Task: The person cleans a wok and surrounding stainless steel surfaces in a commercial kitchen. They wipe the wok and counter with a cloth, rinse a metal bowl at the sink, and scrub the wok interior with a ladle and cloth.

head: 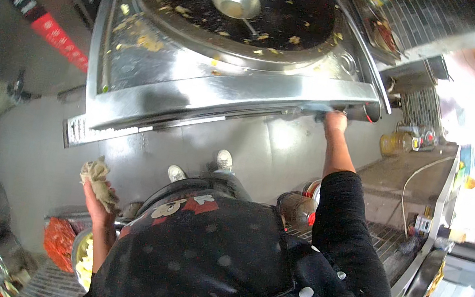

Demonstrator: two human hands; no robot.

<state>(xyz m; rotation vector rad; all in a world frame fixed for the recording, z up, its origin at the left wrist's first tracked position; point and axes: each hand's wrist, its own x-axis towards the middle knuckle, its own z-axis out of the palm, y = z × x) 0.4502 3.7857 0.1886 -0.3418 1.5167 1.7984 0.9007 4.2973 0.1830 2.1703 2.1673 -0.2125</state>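
Observation:
A crumpled greyish cloth (pixel 97 177) is held in my left hand (pixel 99 206), low at the left beside my body. My right hand (pixel 336 121) reaches to the underside of the steel stove's front edge (pixel 237 92), near its right end. Its fingers are blurred and partly hidden there, so what they touch cannot be made out. Above the edge sits a large dark wok (pixel 285 21), scattered with food scraps. A metal ladle (pixel 236 2) rests inside it. More scraps and a yellowish smear lie on the steel stove top (pixel 139 65) to the left.
Behind my left arm are a red mass in plastic (pixel 58 243) and a bowl of pale yellow pieces (pixel 85 262). Plastic jugs (pixel 298 207) stand by my right side. A yellow oil jug (pixel 394 144) is farther right. A metal rack (pixel 425 24) borders the stove.

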